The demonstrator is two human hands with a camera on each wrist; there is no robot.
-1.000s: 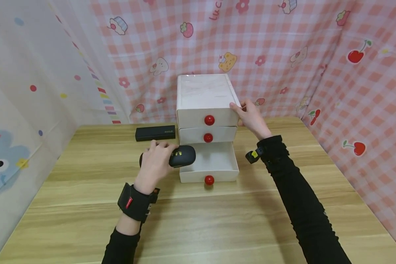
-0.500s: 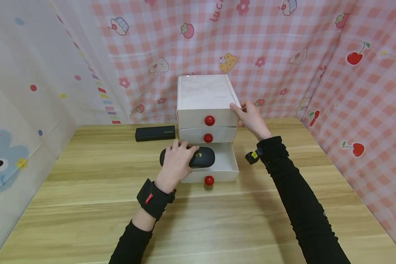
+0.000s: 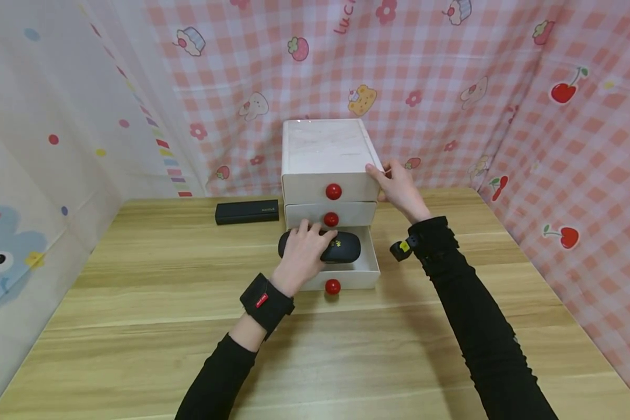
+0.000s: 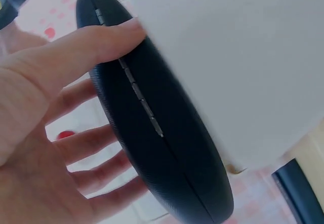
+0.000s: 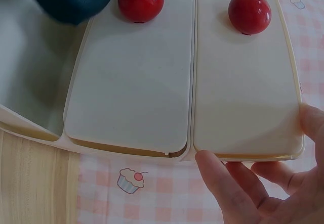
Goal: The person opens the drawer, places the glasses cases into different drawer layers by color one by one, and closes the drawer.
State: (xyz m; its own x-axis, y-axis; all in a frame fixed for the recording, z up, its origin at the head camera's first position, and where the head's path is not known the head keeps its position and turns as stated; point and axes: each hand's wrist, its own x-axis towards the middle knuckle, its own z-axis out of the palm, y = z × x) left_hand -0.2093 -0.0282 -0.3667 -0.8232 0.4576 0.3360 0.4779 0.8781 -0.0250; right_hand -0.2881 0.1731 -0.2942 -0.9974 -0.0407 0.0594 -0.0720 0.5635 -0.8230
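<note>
My left hand [image 3: 303,255] grips a dark, rounded glasses case [image 3: 345,248] with small yellow marks on its top. In the left wrist view the thumb lies across the hinge side of the glasses case [image 4: 157,102], and the fingers reach round the other side. The case is over the pulled-out bottom drawer [image 3: 367,279], overlapping its left side in the head view. My right hand [image 3: 401,189] holds the upper right front edge of the white drawer unit [image 3: 325,146]. In the right wrist view its fingers [image 5: 223,183] lie at the end of the top drawer.
Red round knobs mark each drawer, including the top knob [image 3: 333,191] and the bottom knob [image 3: 333,286]. A black oblong box [image 3: 247,212] lies on the wooden table [image 3: 136,303], left of the unit. Behind hangs a pink checked curtain [image 3: 315,76].
My left hand has carried the glasses case rightward, from the left edge of the bottom drawer to over it. My right hand and the drawer unit have stayed in place.
</note>
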